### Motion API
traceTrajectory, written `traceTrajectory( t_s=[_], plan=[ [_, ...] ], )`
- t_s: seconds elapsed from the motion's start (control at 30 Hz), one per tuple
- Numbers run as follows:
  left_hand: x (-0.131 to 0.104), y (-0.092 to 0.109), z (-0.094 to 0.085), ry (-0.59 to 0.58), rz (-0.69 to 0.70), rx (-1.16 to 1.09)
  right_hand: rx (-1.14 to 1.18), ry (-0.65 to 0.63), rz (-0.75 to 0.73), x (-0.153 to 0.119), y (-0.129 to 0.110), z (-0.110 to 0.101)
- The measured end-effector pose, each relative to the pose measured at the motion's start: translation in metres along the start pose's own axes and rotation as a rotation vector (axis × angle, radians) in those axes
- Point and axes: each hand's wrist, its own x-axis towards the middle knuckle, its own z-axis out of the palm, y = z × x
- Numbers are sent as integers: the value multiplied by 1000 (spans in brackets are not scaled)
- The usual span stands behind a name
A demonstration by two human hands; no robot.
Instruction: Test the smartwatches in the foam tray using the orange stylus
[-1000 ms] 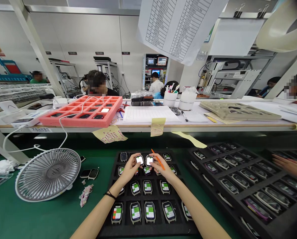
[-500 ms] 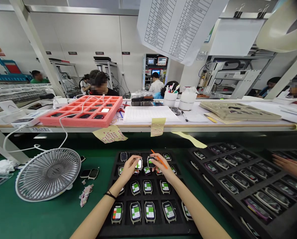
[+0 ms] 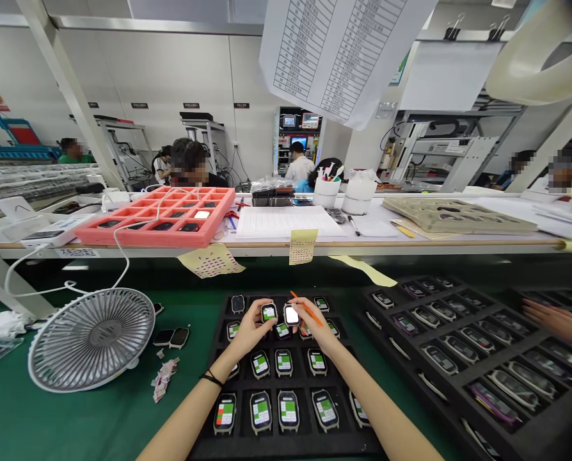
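My left hand grips a watch whose screen is green and white. In my right hand is another watch with a bright white screen, and an orange stick lies between the fingers of that hand. Both watches are held side by side over the far part of a black foam tray. Watches with lit green and white screens, such as one near the front, sit in its compartments; one at the front left also shows orange.
A grey fan stands at the left, near two dark watches and paper scraps. Stacked black trays fill the right, where another person's hand rests. Above is a shelf with a pink foam tray.
The watch in my left hand has gone from a bright screen to green and white and faces me more. The right-hand watch's screen has turned from dark and green to bright white.
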Motion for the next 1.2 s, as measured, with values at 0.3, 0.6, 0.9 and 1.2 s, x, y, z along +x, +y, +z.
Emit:
traceTrajectory(
  t_s=[0.3, 0.6, 0.9, 1.2],
  plan=[
    [1, 7, -1, 123, -39, 8, -11, -137, -53, 0, 5, 0],
    [1, 3, -3, 86, -37, -30, 28, -113, -46, 0, 6, -2],
    [1, 5, -3, 45, -14, -43, 34, -45, -31, 2, 7, -2],
    [1, 0, -3, 38, -28, -18, 11, -8, -18, 1, 5, -1]
  ],
)
